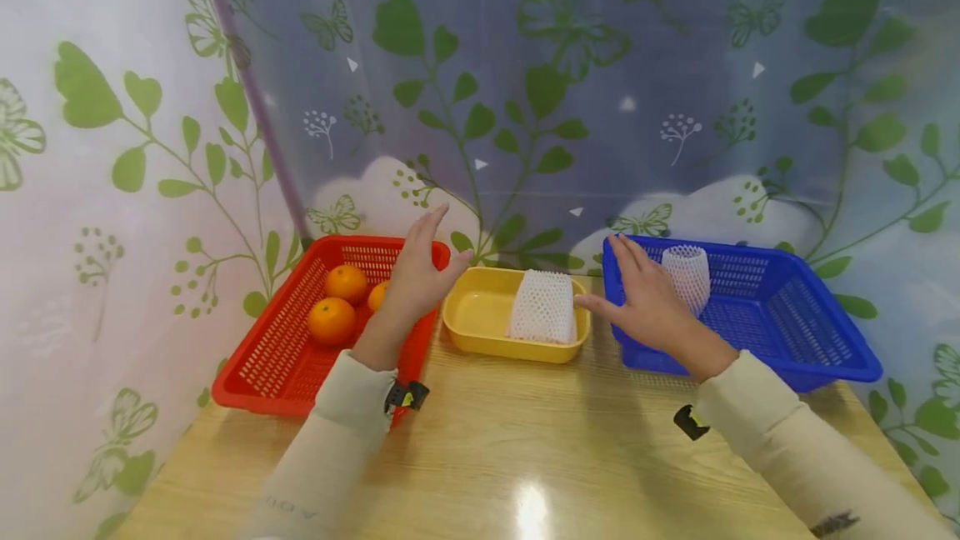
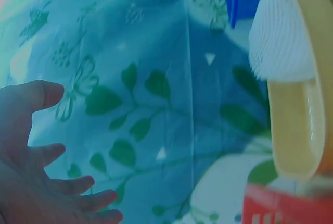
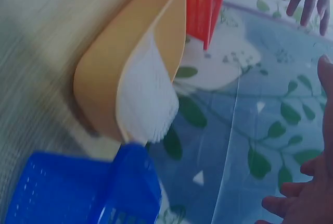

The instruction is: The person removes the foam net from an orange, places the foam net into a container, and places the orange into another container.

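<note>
My left hand (image 1: 415, 277) hovers with fingers extended over the right side of a red basket (image 1: 258, 394), holding nothing. Several oranges (image 1: 332, 322) lie in that basket, one partly hidden behind the hand. My right hand (image 1: 648, 298), also empty with its fingers spread, hangs over the left end of a blue basket (image 1: 817, 332). A white foam net sleeve (image 1: 686, 277) stands inside the blue basket, just behind this hand. Between the hands is a yellow tray (image 1: 480, 346) with white foam netting (image 1: 543, 307) in its right half. Both wrist views show the hands raised, fingers apart.
All three containers stand in a row on a wooden table (image 1: 517, 440), against a patterned curtain (image 1: 480, 90) that hangs close behind them. More curtain lines the left side. A dark strap (image 1: 407, 395) sits at the left wrist.
</note>
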Available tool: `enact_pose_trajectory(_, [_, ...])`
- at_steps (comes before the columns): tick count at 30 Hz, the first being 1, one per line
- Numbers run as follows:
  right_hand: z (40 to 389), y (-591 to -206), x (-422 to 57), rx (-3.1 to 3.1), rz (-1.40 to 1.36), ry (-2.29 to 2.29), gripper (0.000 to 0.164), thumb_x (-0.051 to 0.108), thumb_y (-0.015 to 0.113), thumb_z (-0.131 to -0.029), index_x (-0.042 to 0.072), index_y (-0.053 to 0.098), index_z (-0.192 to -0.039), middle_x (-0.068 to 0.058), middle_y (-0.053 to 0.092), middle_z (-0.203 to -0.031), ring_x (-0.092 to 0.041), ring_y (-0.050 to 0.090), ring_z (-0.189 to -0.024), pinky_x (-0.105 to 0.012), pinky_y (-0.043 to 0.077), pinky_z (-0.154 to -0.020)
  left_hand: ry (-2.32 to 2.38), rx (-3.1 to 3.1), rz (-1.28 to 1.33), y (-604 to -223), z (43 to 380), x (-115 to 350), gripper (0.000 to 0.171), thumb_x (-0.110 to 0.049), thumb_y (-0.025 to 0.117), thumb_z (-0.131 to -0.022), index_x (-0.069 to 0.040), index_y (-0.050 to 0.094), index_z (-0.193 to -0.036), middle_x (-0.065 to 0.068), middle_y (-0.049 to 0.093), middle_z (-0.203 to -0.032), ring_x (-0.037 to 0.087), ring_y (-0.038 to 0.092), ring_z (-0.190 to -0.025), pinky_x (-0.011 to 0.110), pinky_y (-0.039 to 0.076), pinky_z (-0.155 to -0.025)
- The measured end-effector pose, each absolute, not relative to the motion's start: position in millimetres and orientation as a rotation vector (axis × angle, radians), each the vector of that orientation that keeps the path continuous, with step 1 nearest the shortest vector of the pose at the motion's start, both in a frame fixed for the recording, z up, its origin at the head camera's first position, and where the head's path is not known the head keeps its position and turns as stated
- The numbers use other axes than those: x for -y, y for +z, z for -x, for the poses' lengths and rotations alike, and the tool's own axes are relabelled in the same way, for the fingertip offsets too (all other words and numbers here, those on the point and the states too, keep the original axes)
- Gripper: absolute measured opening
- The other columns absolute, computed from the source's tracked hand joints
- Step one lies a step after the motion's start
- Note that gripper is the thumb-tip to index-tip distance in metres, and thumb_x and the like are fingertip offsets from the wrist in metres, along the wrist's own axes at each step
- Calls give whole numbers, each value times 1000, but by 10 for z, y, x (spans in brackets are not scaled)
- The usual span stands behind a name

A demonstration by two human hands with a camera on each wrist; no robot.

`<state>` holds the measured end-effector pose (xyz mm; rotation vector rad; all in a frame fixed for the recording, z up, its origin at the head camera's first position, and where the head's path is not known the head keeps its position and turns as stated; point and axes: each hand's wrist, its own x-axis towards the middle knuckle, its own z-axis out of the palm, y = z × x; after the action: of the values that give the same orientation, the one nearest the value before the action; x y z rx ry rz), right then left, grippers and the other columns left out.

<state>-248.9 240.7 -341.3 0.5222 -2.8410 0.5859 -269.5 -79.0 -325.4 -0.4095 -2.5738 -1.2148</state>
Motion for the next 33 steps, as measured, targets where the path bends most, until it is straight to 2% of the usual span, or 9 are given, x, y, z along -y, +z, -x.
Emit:
enact_pose_trajectory(4, [2604, -3344, -2646, 2843, -364, 642, 105, 64, 54, -89, 3, 1, -155, -28, 6, -158, -54, 20, -137, -71, 19, -105, -1265, 2572, 442, -3316, 2684, 549, 76, -38, 65, -91, -26, 24, -154, 14, 17, -159, 40, 24, -142, 63, 27, -108])
enact_pose_trajectory(9, [2782, -3318, -2968, 2860, -113, 774, 115, 74, 50, -84, 6, -11, -154, -29, -6, -158, -59, 12, -136, -75, 16, -101, -1300, 2577, 484, -3390, 2650, 227, 80, -43, 66, -90, -32, 21, -155, 11, 15, -160, 40, 26, -141, 64, 30, -106])
enact_pose_trajectory(11, [2844, -3331, -3098, 2868, -38, 806, 117, 75, 49, -83, 5, -14, -153, -31, -9, -156, -61, 10, -135, -76, 16, -100, -1311, 2570, 508, -3420, 2645, 101, 80, -43, 67, -89, -30, 22, -155, 12, 16, -160, 41, 26, -141, 63, 30, -106])
enact_pose_trajectory(16, [2956, -3374, -3371, 2867, 70, 841, 118, 73, 49, -85, -3, -15, -150, -37, -9, -153, -62, 10, -133, -75, 18, -100, -1276, 2578, 563, -3502, 2637, -210, 81, -42, 69, -88, -25, 25, -154, 15, 18, -159, 40, 22, -143, 62, 28, -109])
enact_pose_trajectory(21, [3054, -3427, -3513, 2886, 156, 868, 123, 74, 51, -84, -7, -17, -148, -40, -9, -151, -62, 8, -133, -74, 16, -102, -1145, 2682, 556, -3636, 2625, -527, 83, -50, 68, -87, -27, 25, -154, 13, 21, -159, 36, 19, -145, 57, 24, -113])
enact_pose_trajectory(27, [3167, -3457, -3588, 2920, 254, 842, 125, 72, 53, -84, -15, -14, -145, -49, 1, -145, -65, 17, -128, -74, 23, -99, -994, 2773, 532, -3821, 2619, -858, 83, -56, 65, -86, -26, 27, -153, 11, 26, -157, 31, 21, -145, 49, 20, -117])
enact_pose_trajectory(33, [3280, -3533, -3626, 3023, 368, 926, 132, 74, 54, -81, -15, -22, -142, -51, -7, -143, -67, 11, -128, -74, 22, -101, -851, 2848, 537, -4053, 2603, -1085, 80, -62, 60, -87, -29, 29, -153, 9, 32, -155, 33, 25, -143, 52, 24, -115])
